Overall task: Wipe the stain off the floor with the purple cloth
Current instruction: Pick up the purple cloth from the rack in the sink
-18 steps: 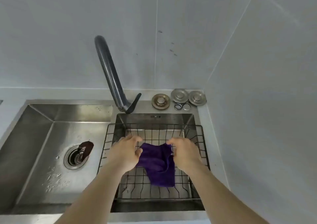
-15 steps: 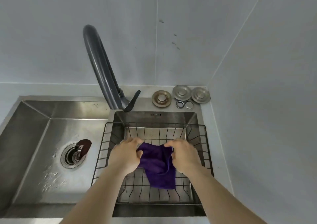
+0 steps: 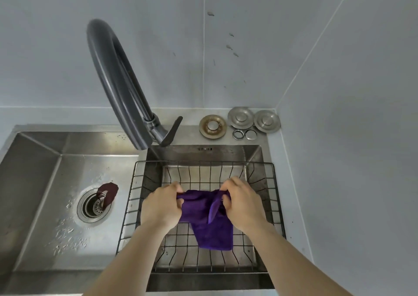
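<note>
The purple cloth (image 3: 210,225) hangs between my two hands above the black wire basket (image 3: 277,196) that sits in the right sink basin. My left hand (image 3: 161,205) grips its upper left edge. My right hand (image 3: 243,201) grips its upper right edge, where the cloth is bunched into a fold. The cloth's lower end droops down over the basket's wires. The floor and any stain on it are out of view.
A dark grey curved faucet (image 3: 117,80) arches over the divider between the basins. The left basin (image 3: 40,182) is wet, with a drain strainer (image 3: 93,206) and a dark brown stopper (image 3: 109,192). Metal drain covers (image 3: 241,117) and rings lie in the back right corner. Tiled walls close behind and right.
Both hands have closed tighter on the cloth's top edge and drawn it taut between them. The view has tilted up, so the faucet looms larger.
</note>
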Demonstrator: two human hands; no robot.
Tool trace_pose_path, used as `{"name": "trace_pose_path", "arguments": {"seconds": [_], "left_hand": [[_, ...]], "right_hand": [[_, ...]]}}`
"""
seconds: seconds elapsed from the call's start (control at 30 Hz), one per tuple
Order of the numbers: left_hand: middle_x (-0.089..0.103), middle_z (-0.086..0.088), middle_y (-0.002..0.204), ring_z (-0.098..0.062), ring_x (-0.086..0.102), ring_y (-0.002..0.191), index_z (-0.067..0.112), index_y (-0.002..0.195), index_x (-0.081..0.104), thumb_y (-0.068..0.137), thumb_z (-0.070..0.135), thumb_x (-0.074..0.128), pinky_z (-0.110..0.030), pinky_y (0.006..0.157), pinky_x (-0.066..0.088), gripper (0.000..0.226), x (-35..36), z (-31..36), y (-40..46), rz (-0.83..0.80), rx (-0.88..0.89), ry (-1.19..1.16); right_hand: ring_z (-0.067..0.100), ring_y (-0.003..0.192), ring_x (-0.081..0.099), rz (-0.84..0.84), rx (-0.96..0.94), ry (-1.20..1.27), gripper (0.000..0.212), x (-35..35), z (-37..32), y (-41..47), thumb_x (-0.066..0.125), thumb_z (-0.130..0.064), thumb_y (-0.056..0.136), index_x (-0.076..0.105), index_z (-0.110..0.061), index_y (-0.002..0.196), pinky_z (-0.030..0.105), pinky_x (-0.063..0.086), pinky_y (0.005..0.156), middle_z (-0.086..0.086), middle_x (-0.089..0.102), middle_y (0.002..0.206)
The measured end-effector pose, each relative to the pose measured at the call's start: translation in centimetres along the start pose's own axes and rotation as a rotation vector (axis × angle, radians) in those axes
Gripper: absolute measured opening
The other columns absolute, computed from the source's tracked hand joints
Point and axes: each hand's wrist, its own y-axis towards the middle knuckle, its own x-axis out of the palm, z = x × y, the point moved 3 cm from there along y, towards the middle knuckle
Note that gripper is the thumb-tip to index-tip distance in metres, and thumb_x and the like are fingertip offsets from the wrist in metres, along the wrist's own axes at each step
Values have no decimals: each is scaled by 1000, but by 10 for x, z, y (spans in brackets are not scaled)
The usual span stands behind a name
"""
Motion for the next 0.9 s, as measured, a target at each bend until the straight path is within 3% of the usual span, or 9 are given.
{"name": "trace_pose_path", "arguments": {"seconds": [0.17,0.37,0.53,0.73,0.9], "left_hand": [[68,6,108,-19,67,91,30,116,55,99,27,57,-33,73,51,17,-54,-6,-26,164,79,-60],[68,7,97,-24,68,89,33,108,55,98,25,56,-40,77,56,13,-130,-23,-101,370,119,-98],[65,8,98,-23,65,89,34,105,58,99,25,57,-35,69,47,11,-175,-40,-201,532,200,-137],[70,6,104,-27,65,100,32,107,60,99,28,58,-45,81,54,9,-203,-74,-337,680,267,-177],[72,8,101,-26,67,97,32,104,62,97,30,60,-42,79,53,7,-200,-93,-421,724,312,-178]], "right_hand": [[14,96,63,118,-23,6,19,-37,-31,-19,53,-12,98,56,-26,111,36,58,81,-8,64,103],[17,87,64,343,-81,-11,20,-96,-81,-78,57,-7,95,58,-21,108,34,55,73,-5,68,100],[24,83,63,522,-110,-26,25,-137,-137,-168,52,-5,96,61,-20,113,32,42,66,0,70,104],[35,87,65,708,-143,-5,30,-154,-202,-300,50,-5,95,65,-23,113,34,38,65,3,71,109],[35,84,63,751,-146,18,30,-152,-228,-391,48,-5,93,65,-24,109,39,48,66,1,71,107]]}}
